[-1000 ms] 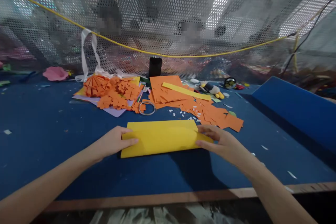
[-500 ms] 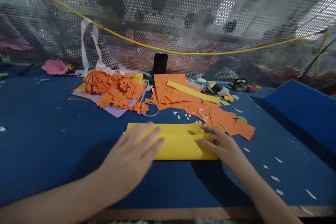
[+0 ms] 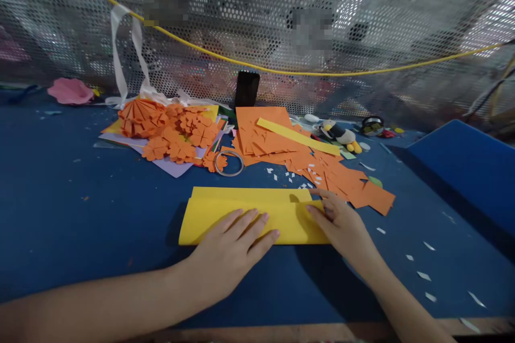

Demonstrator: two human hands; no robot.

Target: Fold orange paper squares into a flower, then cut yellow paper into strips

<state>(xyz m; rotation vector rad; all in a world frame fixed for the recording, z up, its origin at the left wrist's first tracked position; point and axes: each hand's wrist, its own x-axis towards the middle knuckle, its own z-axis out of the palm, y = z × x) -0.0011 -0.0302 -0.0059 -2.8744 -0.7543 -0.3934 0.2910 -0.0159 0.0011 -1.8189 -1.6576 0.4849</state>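
A folded sheet of yellow paper (image 3: 245, 209) lies crosswise on the blue tabletop, its upper layer standing slightly off the one behind it. My left hand (image 3: 235, 249) rests palm down on the front part of the paper, near its lower edge, with fingers stretched out. At the paper's right end, my right hand (image 3: 340, 225) grips the edge, thumb on the front layer and index finger along the back edge. The fingers under that end are partly hidden.
Behind the paper are orange paper flowers (image 3: 173, 134), a metal ring (image 3: 229, 163), orange paper pieces (image 3: 273, 136), a yellow strip (image 3: 298, 136), a phone (image 3: 247, 89) and a penguin toy (image 3: 341, 135). A blue board (image 3: 462, 166) stands right. White scraps (image 3: 424, 275) dot the table.
My left hand has slid right and down from the paper's left end to its front middle, uncovering the left end. My right hand keeps hold of the right edge.
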